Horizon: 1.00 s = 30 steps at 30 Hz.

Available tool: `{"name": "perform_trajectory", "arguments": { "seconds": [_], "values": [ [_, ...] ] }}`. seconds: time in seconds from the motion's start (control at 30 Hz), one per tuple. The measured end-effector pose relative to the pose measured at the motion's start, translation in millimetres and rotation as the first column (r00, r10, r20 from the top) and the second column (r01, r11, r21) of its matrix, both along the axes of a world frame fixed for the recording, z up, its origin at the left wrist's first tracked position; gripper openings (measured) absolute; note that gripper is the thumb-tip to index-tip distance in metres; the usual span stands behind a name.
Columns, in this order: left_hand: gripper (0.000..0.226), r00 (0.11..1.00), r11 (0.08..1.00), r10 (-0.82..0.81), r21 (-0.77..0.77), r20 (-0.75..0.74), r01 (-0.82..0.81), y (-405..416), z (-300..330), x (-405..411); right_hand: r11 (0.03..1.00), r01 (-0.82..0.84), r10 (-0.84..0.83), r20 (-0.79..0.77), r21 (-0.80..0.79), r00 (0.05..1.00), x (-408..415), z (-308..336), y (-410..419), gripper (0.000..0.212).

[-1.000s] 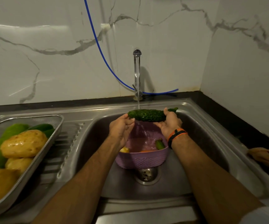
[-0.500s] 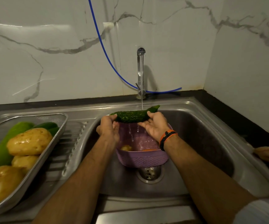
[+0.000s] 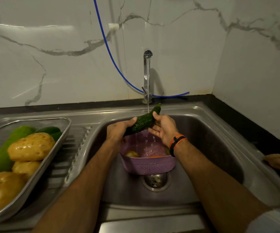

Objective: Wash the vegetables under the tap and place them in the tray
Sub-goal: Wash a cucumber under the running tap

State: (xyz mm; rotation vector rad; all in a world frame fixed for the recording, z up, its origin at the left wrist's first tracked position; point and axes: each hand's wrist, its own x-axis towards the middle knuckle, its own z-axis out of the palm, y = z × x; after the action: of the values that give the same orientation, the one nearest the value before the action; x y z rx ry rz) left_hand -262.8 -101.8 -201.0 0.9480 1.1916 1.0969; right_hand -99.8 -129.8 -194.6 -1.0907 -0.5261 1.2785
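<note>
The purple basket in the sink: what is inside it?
Inside the purple basket a yellowish vegetable and an orange one show, with tap water splashing in. The right hand and wrist cover its right side.

No readable text, labels, brands or numbers; dim, soft view may hide some.

The person is working with both forearms bare. The right wrist is wearing an orange-and-black band (image 3: 176,143). A white sleeve (image 3: 270,222) edge is showing at the right upper arm, lower corner.
</note>
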Motion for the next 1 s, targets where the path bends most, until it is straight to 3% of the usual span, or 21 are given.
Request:
{"name": "perform_trajectory", "arguments": {
  "seconds": [0.07,0.17,0.27,0.5,0.63,0.77,0.93,1.0],
  "values": [
    [0.061,0.982,0.992,-0.115,0.029,-0.147,0.121,-7,3,2,0.999,0.041,-0.04,0.011,-0.008,0.999,2,1,-2,0.026],
    [0.038,0.923,0.954,-0.238,0.103,-0.303,0.28,-15,8,6,0.998,0.047,-0.044,0.071,-0.032,0.996,6,3,-8,0.03],
    [0.042,0.867,0.914,-0.286,0.154,-0.408,0.374,-21,8,13,0.995,0.056,-0.041,0.17,-0.083,0.985,5,1,-9,0.031],
    [0.083,0.752,0.862,-0.205,0.248,-0.626,0.441,-17,-2,20,0.986,0.117,-0.072,0.335,-0.116,0.939,1,-1,-11,0.039],
    [0.078,0.653,0.795,-0.196,0.272,-0.732,0.543,-24,-5,22,0.996,0.026,0.024,0.541,-0.085,0.841,-13,-2,-11,0.042],
    [0.091,0.604,0.822,-0.138,0.249,-0.785,0.512,-21,-3,13,0.993,-0.08,0.119,0.637,-0.09,0.762,-18,0,-9,0.037],
    [0.089,0.55,0.857,-0.169,0.154,-0.818,0.492,-22,1,10,0.971,-0.19,0.218,0.871,-0.147,0.44,-20,-1,-13,0.022],
    [0.087,0.526,0.876,-0.162,0.123,-0.835,0.466,-23,2,7,0.946,-0.218,0.288,0.929,-0.239,0.234,-17,-3,-17,0.026]
  ]
}}
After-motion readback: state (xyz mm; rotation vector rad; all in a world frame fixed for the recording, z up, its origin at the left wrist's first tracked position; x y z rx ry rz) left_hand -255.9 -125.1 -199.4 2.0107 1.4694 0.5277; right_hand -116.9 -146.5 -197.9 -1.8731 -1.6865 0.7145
